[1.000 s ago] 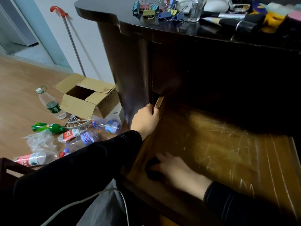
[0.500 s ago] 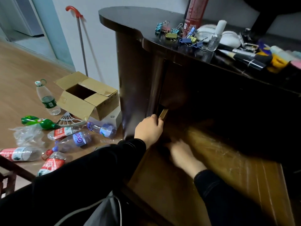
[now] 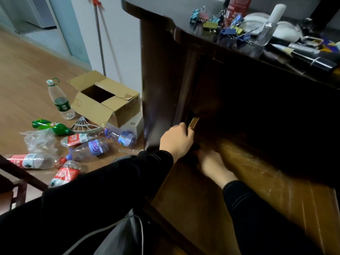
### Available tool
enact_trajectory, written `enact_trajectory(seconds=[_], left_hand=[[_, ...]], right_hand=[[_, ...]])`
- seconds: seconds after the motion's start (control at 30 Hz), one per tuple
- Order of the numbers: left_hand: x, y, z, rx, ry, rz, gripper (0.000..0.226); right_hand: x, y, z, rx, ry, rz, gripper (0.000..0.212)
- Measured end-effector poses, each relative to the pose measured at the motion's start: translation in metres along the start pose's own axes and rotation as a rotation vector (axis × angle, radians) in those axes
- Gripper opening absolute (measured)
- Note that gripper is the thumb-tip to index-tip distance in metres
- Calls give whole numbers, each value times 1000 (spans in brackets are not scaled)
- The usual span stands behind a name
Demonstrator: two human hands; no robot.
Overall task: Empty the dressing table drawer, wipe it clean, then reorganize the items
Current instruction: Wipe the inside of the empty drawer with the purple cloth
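Note:
The dressing table drawer (image 3: 257, 173) is pulled out, its scratched wooden bottom bare. My left hand (image 3: 175, 141) grips the drawer's left side wall near the back. Inside the drawer, my right hand (image 3: 214, 164) reaches into the back left corner, blurred, its fingers over a dark cloth (image 3: 196, 146) that barely shows beneath my left hand. On the dark tabletop above lie the removed items: several coloured binder clips (image 3: 220, 26), a clear spray bottle (image 3: 266, 30), a red can (image 3: 237, 6) and dark tubes (image 3: 312, 56).
On the floor to the left sit an open cardboard box (image 3: 104, 102), an upright water bottle (image 3: 60, 102) and several lying plastic bottles (image 3: 81, 150). A metal pole (image 3: 99, 37) leans on the wall. A dark chair frame (image 3: 12, 179) stands at the lower left.
My right hand slid with the cloth from the drawer's front left to its back left corner. My view lifted, showing more of the tabletop. My left hand kept its grip.

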State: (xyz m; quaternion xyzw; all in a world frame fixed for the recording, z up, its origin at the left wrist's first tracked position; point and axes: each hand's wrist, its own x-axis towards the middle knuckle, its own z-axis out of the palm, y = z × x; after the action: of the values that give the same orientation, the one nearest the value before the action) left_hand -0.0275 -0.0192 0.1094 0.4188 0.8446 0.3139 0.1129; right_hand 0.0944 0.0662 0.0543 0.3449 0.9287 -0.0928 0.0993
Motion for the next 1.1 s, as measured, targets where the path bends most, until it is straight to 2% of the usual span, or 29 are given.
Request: enact_trajectory(seconds=[0.1, 0.23, 0.33, 0.4, 0.5, 0.57, 0.63, 0.73, 0.87, 1.0, 1.1], left_hand=[[-2, 0, -2, 6, -16, 4, 34], [-2, 2, -5, 20, -26, 7, 33], [-3, 4, -9, 20, -36, 8, 33], [-5, 3, -9, 30, -49, 20, 35], [-4, 0, -9, 43, -60, 51, 37], [-2, -2, -6, 52, -62, 59, 36], [-1, -5, -1, 45, -52, 63, 32], [2, -7, 4, 34, -20, 76, 25], [1, -5, 3, 33, -16, 88, 26], [1, -4, 2, 44, -19, 80, 27], [2, -3, 2, 50, -25, 74, 28]], right_hand=[[18, -6, 2, -114, -28, 160, 50], [6, -31, 4, -174, -103, 135, 47], [-32, -50, 10, -137, -103, 38, 43], [-65, -61, 18, -103, -100, -91, 38], [-93, -51, 20, -153, -205, -299, 51], [-91, -34, 17, -124, -145, -319, 64], [-71, -18, 17, -84, -77, -239, 68], [-15, 6, 8, -110, -48, 72, 65], [41, 42, -11, 7, 120, 284, 40], [56, 44, -14, 6, 112, 355, 38], [38, 39, -7, -71, 134, 277, 50]])
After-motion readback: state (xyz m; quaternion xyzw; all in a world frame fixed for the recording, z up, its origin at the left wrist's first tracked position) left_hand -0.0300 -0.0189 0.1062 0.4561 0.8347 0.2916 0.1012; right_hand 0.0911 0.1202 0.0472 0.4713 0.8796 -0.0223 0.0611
